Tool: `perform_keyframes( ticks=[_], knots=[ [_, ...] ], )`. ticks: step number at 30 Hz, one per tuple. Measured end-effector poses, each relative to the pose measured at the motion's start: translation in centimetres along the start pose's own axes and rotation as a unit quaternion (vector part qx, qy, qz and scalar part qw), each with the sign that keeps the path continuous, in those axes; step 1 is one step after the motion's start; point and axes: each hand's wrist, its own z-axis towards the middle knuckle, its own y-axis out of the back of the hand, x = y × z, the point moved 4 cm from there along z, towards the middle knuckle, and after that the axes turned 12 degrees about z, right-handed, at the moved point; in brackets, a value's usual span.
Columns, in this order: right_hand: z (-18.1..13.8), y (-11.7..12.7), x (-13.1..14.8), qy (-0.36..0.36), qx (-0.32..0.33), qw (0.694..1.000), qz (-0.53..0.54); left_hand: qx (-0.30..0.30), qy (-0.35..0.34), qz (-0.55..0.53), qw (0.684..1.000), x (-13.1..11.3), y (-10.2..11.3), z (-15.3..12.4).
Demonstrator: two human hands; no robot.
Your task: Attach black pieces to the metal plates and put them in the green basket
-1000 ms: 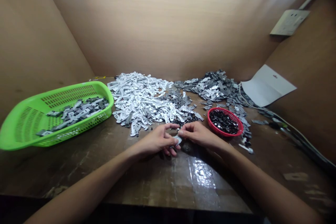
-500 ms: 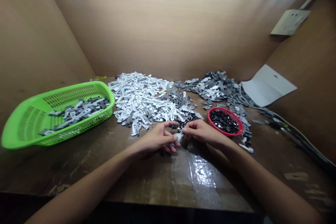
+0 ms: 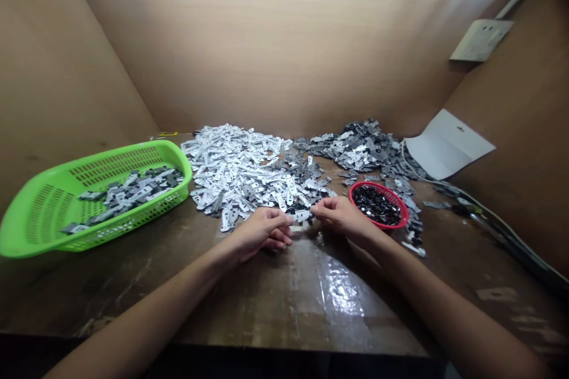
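Observation:
My left hand (image 3: 269, 230) is closed in a pinch, thumb against fingers, on a small flat metal piece (image 3: 301, 215) whose pale end sticks out toward the right. Facing it, my right hand (image 3: 334, 213) has thumb and forefinger pressed together close to the piece's other end; anything between those fingertips is too small to make out. Just beyond both hands lie small black parts (image 3: 317, 193) and a heap of whitish metal plates (image 3: 240, 172). Beside my right wrist stands a round red basket (image 3: 405, 213) full of shiny black parts.
A long green basket (image 3: 33, 231) on the left holds assembled-looking grey metal pieces. Darker grey plates (image 3: 367, 148) are heaped at the back right. A white card (image 3: 448, 145), a cable (image 3: 507, 228) and a wall socket (image 3: 482, 40) are at the right. Wooden panels enclose the table.
My left hand has drawn slightly left and its forefinger has curled in toward the thumb. The right hand stays pinched, nearly in place. The whole view has shifted a little.

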Motion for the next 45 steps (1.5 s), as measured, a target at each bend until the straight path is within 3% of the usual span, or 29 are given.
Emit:
perform_keyframes(
  ticks=[5, 8, 11, 15, 19, 26, 36, 42, 45],
  knots=[
    [0.0, -0.4, 0.2, 0.021, 0.008, 0.999, -0.031, 0.001, 0.005, -0.001, 1.000, 0.3, 0.2, 0.1],
    [0.0, 0.0, 0.6, 0.062, -0.048, 0.991, -0.111, -0.016, 0.011, -0.001, 1.000, 0.3, 0.4, 0.2],
    [-0.3, 0.3, 1.2, 0.119, -0.109, 0.956, -0.243, -0.044, 0.013, -0.006, 0.999, 0.3, 0.7, 0.3],
    [-1.1, -0.5, 0.9, 0.123, -0.100, 0.911, -0.381, -0.054, 0.004, -0.017, 0.998, 0.4, 1.0, 0.3],
    [-1.5, -0.9, 0.7, 0.125, -0.113, 0.880, -0.444, -0.057, 0.008, -0.020, 0.998, 0.4, 1.0, 0.3],
    [-1.2, 0.2, 1.4, 0.129, -0.096, 0.881, -0.446, -0.046, 0.011, -0.018, 0.999, 0.3, 0.9, 0.4],
    [-0.8, 0.9, 1.8, 0.169, -0.038, 0.914, -0.367, -0.032, 0.009, 0.000, 0.999, 0.3, 0.7, 0.2],
    [-1.1, 1.7, 3.4, 0.220, -0.087, 0.902, -0.362, -0.019, 0.018, 0.013, 1.000, 0.5, 0.5, 0.2],
    [-1.5, 1.4, 3.9, 0.236, -0.101, 0.915, -0.311, -0.021, 0.023, 0.023, 0.999, 0.4, 0.2, 0.1]
  ],
)
